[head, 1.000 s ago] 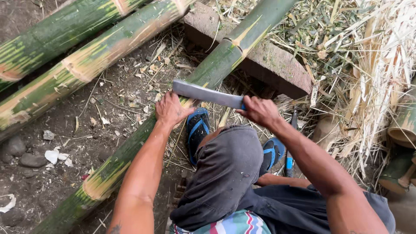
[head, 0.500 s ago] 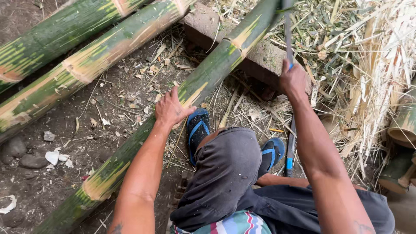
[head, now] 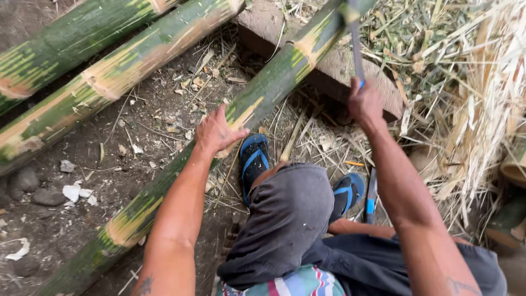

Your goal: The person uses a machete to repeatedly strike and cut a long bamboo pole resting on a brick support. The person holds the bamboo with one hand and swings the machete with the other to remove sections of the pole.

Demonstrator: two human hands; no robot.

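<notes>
The left hand [head: 218,131] lies spread on the green bamboo pole [head: 263,93] – slanting across the dirt onto a wood block [head: 378,82]. The right hand [head: 364,101] grips a raised blade [head: 355,41], probably a machete – blurred.

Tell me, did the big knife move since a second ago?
Yes. The knife in the right hand went from lying flat across the bamboo pole near the knee to standing upright, farther up the pole, over the wooden block.
</notes>
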